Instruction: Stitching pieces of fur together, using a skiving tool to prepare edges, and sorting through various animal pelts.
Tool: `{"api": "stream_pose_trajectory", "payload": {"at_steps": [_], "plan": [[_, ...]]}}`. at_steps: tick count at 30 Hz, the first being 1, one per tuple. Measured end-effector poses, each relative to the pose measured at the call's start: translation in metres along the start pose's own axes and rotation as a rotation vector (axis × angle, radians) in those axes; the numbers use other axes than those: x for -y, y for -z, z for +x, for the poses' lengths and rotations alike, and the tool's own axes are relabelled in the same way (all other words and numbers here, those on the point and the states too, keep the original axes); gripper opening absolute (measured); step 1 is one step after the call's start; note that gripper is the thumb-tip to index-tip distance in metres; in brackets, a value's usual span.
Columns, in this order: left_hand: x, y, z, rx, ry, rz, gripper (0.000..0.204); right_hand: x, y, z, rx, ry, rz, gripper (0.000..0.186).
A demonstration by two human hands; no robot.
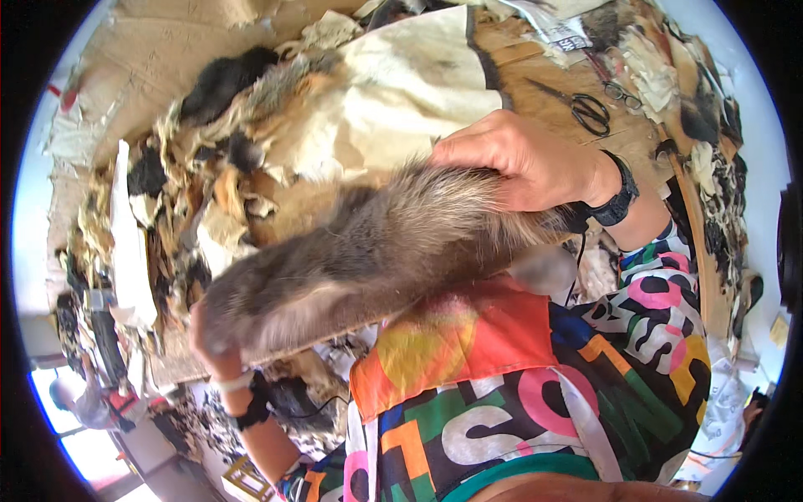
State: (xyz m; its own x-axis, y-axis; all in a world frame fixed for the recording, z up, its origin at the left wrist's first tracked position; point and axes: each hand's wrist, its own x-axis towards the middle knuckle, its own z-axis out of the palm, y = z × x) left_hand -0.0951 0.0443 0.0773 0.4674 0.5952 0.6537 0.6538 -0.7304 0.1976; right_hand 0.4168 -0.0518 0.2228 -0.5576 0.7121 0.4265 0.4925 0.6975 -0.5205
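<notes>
Holding a brown fur pelt (360, 251), the right hand (510, 159) pinches one end; the left hand (216, 351) blurs at the other, finger state unclear; even tension seems best.

- Place: a workshop, apparently for fur and hides.
- Far: pale hide (401, 75) spread on brown worktable (534, 110).
- Far right: black-handled scissors (590, 115).
- Left: heaped fur scraps (227, 197).
- Near: brown pelt (360, 243), handheld.

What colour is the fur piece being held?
The fur piece is greyish brown with paler patches (head view).
</notes>
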Motion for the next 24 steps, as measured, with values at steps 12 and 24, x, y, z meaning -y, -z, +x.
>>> {"api": "stream_pose_trajectory", "payload": {"at_steps": [12, 24], "plan": [[0.075, 0.02, 0.285, 0.005, 0.02, 0.163, 0.048, -0.073, 0.103, 0.043, -0.485, -0.013, -0.063, 0.041], [0.001, -0.15, 0.271, 0.524, 0.052, -0.033, 0.044, -0.137, 0.028, -0.033, 0.018, -0.537, -0.504, 0.014]]}}
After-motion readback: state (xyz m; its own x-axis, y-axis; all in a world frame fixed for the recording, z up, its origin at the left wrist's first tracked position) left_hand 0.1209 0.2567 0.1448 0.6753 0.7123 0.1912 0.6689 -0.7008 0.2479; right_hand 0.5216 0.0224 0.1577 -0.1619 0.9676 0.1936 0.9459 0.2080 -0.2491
